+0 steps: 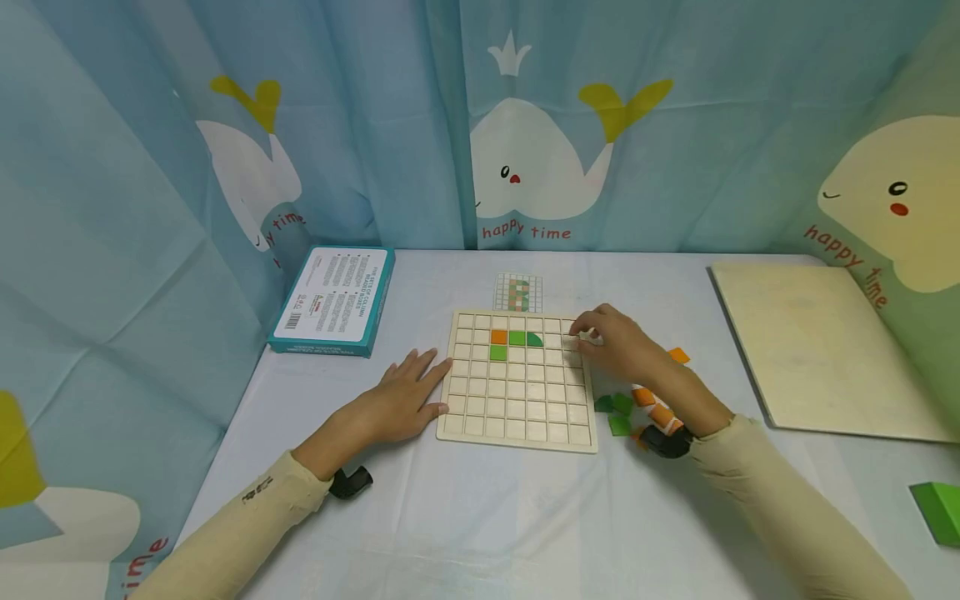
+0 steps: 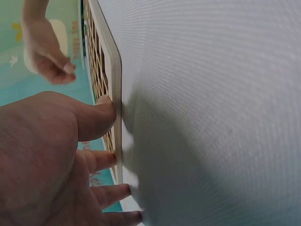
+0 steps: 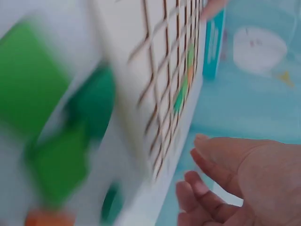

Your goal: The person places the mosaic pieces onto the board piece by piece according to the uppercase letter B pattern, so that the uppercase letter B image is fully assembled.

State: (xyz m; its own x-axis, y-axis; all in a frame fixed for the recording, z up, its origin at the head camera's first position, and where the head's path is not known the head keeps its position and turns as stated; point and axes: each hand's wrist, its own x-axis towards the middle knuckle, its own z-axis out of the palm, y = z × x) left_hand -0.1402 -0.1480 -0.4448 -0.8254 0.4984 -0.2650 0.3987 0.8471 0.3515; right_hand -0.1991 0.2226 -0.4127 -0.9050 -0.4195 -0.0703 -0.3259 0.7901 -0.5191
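The square wooden grid board (image 1: pixel 517 429) lies on the table. My left hand (image 1: pixel 405 398) rests at its left edge, fingers spread; in the left wrist view the thumb (image 2: pixel 96 117) presses the rim. On the board sit an orange square tile (image 1: pixel 498 337), two light green square tiles (image 1: pixel 498 353) and a dark green quarter-round tile (image 1: pixel 535 339). Over the right edge hovers my right hand (image 1: pixel 618 343), fingers loosely bent. In the right wrist view its thumb (image 3: pixel 221 150) lies close to the index fingertip, with no tile showing between them.
Loose green tiles (image 1: pixel 620 426) and orange tiles (image 1: pixel 662 417) lie right of the board, partly under the right wrist. A pattern card (image 1: pixel 518 283) lies behind the board. A teal box (image 1: pixel 330 300) stands back left, a wooden panel (image 1: pixel 817 350) right, a green block (image 1: pixel 937 512) at far right.
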